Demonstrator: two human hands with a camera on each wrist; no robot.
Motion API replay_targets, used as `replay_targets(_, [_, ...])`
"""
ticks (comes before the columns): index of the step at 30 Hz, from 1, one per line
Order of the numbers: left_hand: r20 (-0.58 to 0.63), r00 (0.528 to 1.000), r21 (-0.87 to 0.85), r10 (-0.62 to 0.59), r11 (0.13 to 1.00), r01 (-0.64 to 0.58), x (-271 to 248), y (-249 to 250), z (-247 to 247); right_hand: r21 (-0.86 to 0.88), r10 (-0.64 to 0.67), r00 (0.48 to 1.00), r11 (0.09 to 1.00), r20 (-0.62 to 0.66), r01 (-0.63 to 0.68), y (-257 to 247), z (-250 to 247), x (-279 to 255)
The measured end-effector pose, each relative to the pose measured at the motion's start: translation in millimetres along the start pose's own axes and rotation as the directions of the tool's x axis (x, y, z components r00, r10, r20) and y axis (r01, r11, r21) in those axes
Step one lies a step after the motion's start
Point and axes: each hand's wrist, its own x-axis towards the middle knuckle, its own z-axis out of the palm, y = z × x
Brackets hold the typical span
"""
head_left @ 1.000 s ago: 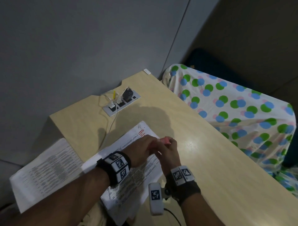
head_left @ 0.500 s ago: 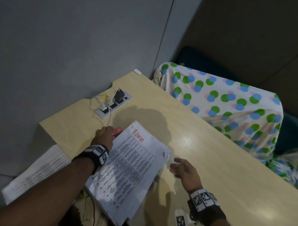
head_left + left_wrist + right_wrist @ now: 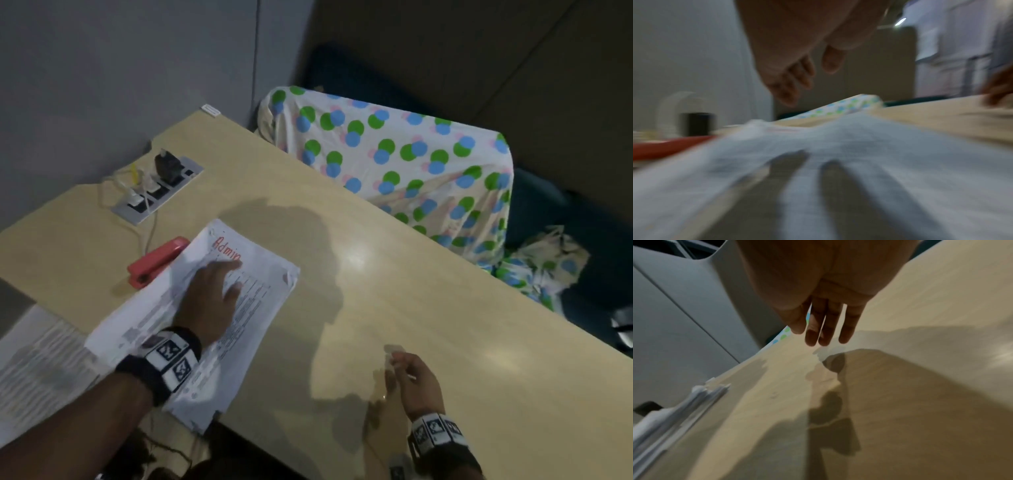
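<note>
A stapled stack of printed sheets [image 3: 246, 301] headed "Admin" in red lies on the pale wooden table [image 3: 394, 284]. My left hand [image 3: 226, 281] is spread flat over the sheets with straight fingers. In the blurred left wrist view the left hand [image 3: 797, 76] casts finger shadows on the sheets [image 3: 859, 146], and I cannot tell whether it touches them. A red stapler [image 3: 156, 262] lies alone by the stack's left edge, also seen as the stapler [image 3: 663, 147]. My right hand [image 3: 407, 370] hovers open and empty over bare table, fingers straight in the right wrist view [image 3: 826, 327].
A socket panel [image 3: 159, 186] with plugs and white cables is set into the table's far left. A second paper stack [image 3: 41, 373] lies off the near-left corner. Behind the table's far edge stands furniture under a polka-dot sheet [image 3: 404, 161]. Grey wall panels close off the left.
Both hands held the red stapler over the sheets. My left hand then set it down left of the stack and came back over the sheets. My right hand drew away to the right.
</note>
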Motion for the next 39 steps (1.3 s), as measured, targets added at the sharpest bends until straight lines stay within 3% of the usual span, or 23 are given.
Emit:
replay_targets(2, [0.246, 0.967, -0.191, 0.061, 0.982, -0.013, -42.5, 23.1, 34.2, -0.001, 0.007, 1.0, 1.0, -0.026, -0.007, 19.2, -16.4, -4.3])
replay_targets(4, [0.439, 0.895, -0.269, 0.076, 0.962, 0.05, -82.1, 35.4, 68.0, -0.095, -0.023, 0.997, 0.995, -0.077, 0.016, 40.0, -36.8, -5.1])
replay_targets(6, [0.506, 0.856, -0.268, 0.105, 0.963, 0.04, -116.0, 37.1, 95.5, -0.23, -0.05, 0.992, 0.973, -0.119, 0.022, 60.4, -60.1, -3.6])
replay_targets(8, [0.515, 0.842, -0.088, 0.161, 0.987, -0.135, -141.8, 25.0, 120.3, -0.337, -0.024, 0.993, 0.941, -0.117, -0.017, 80.1, -81.9, -2.1])
replay_targets(10, [0.563, 0.812, 0.173, 0.155, 0.938, -0.299, -160.2, 15.0, 137.9, -0.425, 0.047, 0.996, 0.902, -0.079, -0.076, 99.7, -99.3, -0.7])
replay_targets(11, [0.563, 0.818, 0.251, 0.115, 0.919, -0.303, -166.5, 12.8, 142.9, -0.472, 0.068, 0.997, 0.878, -0.045, -0.081, 109.5, -104.8, -0.6])
replay_targets(16, [0.351, 0.933, 0.253, 0.083, 0.95, -0.18, -185.5, 16.6, 154.0, -0.633, 0.047, 0.988, 0.772, 0.146, 0.057, 129.1, -94.1, -3.1])
replay_targets(19, [0.194, 0.981, 0.087, 0.026, 0.995, -0.044, -200.2, 36.0, 150.7, -0.655, 0.007, 0.991, 0.751, 0.134, 0.083, 114.0, -63.5, -8.7])
replay_targets(21, [0.015, 0.995, -0.048, -0.1, 0.994, 0.101, -209.8, 45.3, 147.1, -0.6, -0.08, 0.981, 0.782, 0.175, 0.17, 102.3, -43.9, -11.9])
replay_targets(23, [-0.15, 0.947, -0.192, -0.285, 0.948, 0.254, -214.1, 48.8, 142.9, -0.516, -0.176, 0.944, 0.802, 0.278, 0.301, 88.3, -24.5, -8.7])
replay_targets(27, [-0.242, 0.736, -0.378, -0.632, 0.76, 0.529, -218.3, 37.0, 139.7, -0.414, -0.227, 0.895, 0.824, 0.385, 0.388, 57.5, 7.2, -2.4])
replay_targets(29, [-0.176, 0.644, -0.5, -0.745, 0.631, 0.593, -223.1, 19.8, 144.9, -0.43, -0.215, 0.898, 0.819, 0.384, 0.38, 50.5, 15.8, -4.2])
replay_targets(32, [0.152, 0.497, -0.62, -0.854, 0.31, 0.721, -230.8, 8.0, 153.1, -0.47, -0.2, 0.901, 0.798, 0.385, 0.378, 47.4, 27.1, -10.4])
replay_targets(33, [0.239, 0.482, -0.636, -0.843, 0.239, 0.734, -232.8, 7.8, 155.6, -0.475, -0.202, 0.899, 0.792, 0.389, 0.384, 46.1, 31.3, -13.3])
replay_targets(34, [0.274, 0.484, -0.623, -0.831, 0.23, 0.747, -232.8, 11.6, 155.6, -0.474, -0.208, 0.894, 0.788, 0.397, 0.393, 44.7, 37.5, -16.6])
replay_targets(36, [0.209, 0.517, -0.552, -0.83, 0.337, 0.763, -232.7, 10.2, 155.1, -0.463, -0.228, 0.866, 0.769, 0.446, 0.441, 36.8, 53.4, -29.8])
replay_targets(38, [0.11, 0.513, -0.552, -0.851, 0.377, 0.743, -230.2, 11.9, 146.5, -0.441, -0.26, 0.781, 0.705, 0.567, 0.555, 27.3, 71.2, -56.4])
replay_targets(39, [0.067, 0.513, -0.577, -0.856, 0.386, 0.72, -228.3, 13.9, 140.8, -0.401, -0.275, 0.702, 0.66, 0.657, 0.635, 20.8, 78.0, -75.4])
